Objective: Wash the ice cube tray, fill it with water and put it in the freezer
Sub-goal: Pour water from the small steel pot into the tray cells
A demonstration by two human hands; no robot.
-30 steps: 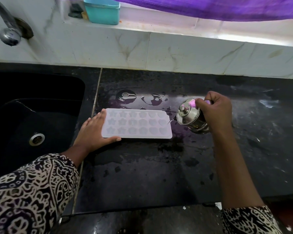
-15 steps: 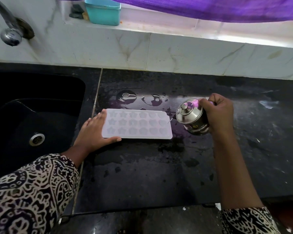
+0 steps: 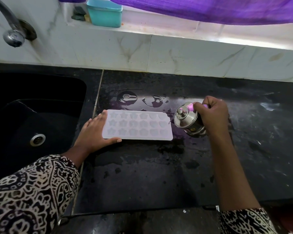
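Note:
A translucent white ice cube tray (image 3: 139,125) with star and heart shaped cells lies flat on the wet black counter (image 3: 159,174). My left hand (image 3: 93,134) rests against its left end, thumb along the front edge and fingers at the back corner. My right hand (image 3: 211,115) grips a small lidded steel pot (image 3: 188,120), tilted to the left with its spout just past the tray's right edge. I cannot tell whether water is running from the spout.
A black sink (image 3: 32,119) with a steel drain (image 3: 38,139) lies to the left, a tap (image 3: 12,34) above it. Water puddles (image 3: 142,98) sit behind the tray. A teal box (image 3: 105,13) stands on the marble ledge under a purple cloth (image 3: 210,9).
The steel pot in my right hand has tipped back slightly and drawn a little to the right of the tray. My left hand and the tray have stayed put.

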